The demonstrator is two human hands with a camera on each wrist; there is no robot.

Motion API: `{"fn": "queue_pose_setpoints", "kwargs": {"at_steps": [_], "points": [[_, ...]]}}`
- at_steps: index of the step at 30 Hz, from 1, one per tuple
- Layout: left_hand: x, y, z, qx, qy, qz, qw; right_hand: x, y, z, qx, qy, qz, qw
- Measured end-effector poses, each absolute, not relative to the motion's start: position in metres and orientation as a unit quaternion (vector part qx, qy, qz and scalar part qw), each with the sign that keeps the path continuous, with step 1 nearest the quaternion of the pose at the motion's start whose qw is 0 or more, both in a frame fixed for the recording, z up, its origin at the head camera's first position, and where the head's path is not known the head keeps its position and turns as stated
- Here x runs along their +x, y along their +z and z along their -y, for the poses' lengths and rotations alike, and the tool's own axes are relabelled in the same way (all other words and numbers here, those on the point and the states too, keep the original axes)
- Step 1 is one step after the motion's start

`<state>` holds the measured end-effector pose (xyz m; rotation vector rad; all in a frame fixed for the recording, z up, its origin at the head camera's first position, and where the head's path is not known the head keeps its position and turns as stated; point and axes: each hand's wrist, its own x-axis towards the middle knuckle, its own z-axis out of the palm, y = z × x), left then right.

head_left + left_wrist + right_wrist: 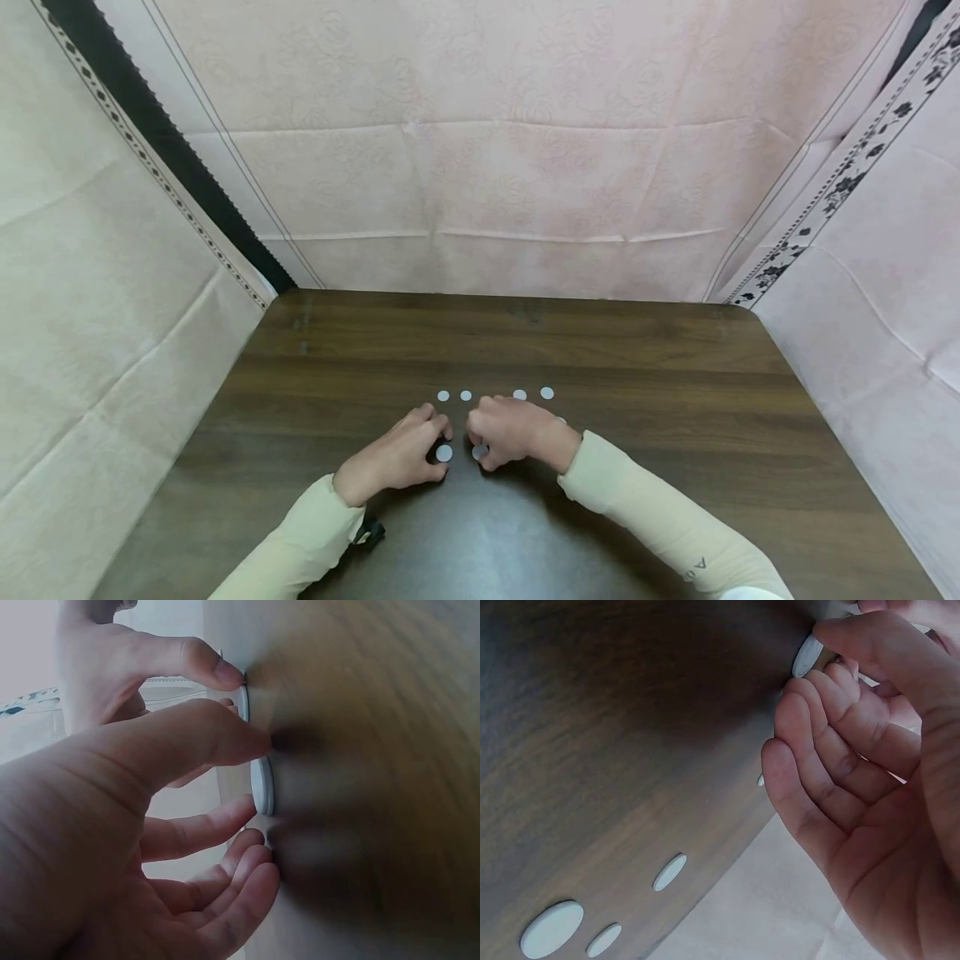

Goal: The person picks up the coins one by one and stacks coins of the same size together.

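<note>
Two white round discs lie side by side on the wooden table, between my two hands. My left hand [401, 452] has its thumb and index finger at opposite edges of the left disc [444, 453], pinching it; in the left wrist view this disc [262, 786] shows a layered rim. With thumb and curled fingers, my right hand [519, 431] pinches the other disc [480, 452], partly covered in the head view. The right wrist view shows that disc [808, 655] tilted between thumb and fingertips.
Beyond the hands, a row holds a far-left disc [443, 396], its neighbour [467, 396], a partly covered disc [520, 393] and a far-right disc [547, 392]. Another peeks out behind the right wrist. Pale cloth [480, 183] hangs behind the brown table [637, 375].
</note>
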<state>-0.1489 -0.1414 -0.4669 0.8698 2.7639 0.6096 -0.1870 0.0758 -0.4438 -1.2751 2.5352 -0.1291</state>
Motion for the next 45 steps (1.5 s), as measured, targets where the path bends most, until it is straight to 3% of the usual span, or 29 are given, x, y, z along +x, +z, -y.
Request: {"fn": "queue_pose_setpoints", "kwargs": {"at_steps": [10,35,45], "points": [[-0.152,-0.469,0.128,0.322,0.204,-0.921,0.081,-0.19,-0.445,-0.078,-0.437,-0.079,-0.882,0.159],[-0.152,-0.482,0.109,0.34,0.253,-0.906,0.0,-0.187,-0.448,-0.083,-0.372,-0.205,-0.889,0.172],[-0.157,-0.49,0.11,0.345,0.262,-0.901,0.007,-0.188,-0.446,-0.087,-0.373,-0.229,-0.879,0.191]]}}
